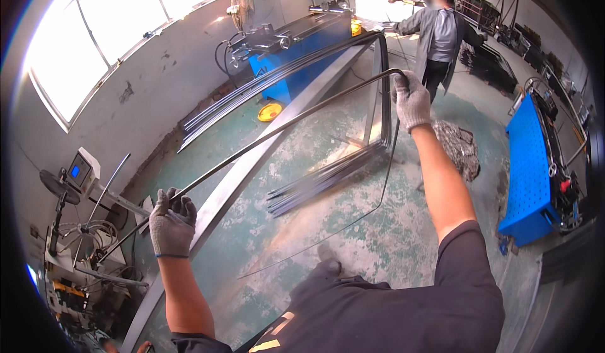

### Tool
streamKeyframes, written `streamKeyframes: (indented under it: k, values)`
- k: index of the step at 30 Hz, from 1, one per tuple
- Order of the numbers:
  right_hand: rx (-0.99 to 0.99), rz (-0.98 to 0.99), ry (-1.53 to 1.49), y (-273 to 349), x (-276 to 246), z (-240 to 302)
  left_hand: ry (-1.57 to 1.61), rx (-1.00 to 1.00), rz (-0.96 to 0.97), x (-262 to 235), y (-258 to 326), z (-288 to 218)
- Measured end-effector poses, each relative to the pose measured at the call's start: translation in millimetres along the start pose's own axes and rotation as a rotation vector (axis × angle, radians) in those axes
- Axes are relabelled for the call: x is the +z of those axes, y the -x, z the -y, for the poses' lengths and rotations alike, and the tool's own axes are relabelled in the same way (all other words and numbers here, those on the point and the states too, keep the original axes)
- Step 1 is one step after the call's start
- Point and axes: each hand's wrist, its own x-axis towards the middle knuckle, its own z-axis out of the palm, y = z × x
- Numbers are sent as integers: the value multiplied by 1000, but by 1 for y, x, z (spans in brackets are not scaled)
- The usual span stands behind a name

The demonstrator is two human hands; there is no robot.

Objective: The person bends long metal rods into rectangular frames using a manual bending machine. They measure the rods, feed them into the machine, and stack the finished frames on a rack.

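Observation:
A long dark metal rod (296,119), bent into a wide U, is held up in front of me by both hands. My left hand (172,228), in a grey knit glove, is closed around its straight upper side at the left. At the upper right bend, my gloved right hand (412,103) grips the rod. From there it drops past the right hand and bends back; its thin lower end hangs over the floor. Just beyond is a bundle of similar bent rods (334,175), looped over the far end of a grey metal beam (230,192).
A blue machine bench (296,69) and a fan (242,7) stand by the wall. At the left is equipment with a small display (79,169). A blue perforated table (528,164) is at the right, near a camouflage-covered seat (455,149). Another person (439,38) stands beyond.

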Motion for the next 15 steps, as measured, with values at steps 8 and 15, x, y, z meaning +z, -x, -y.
streamKeyframes:
  k: [8, 15]
  values:
    - [-27, 43, 338, -158, 125, -161, 158, -62, -165, 115, -161, 102]
    - [-48, 241, 637, -371, 106, -485, 104, -103, -138, 233, -299, 219]
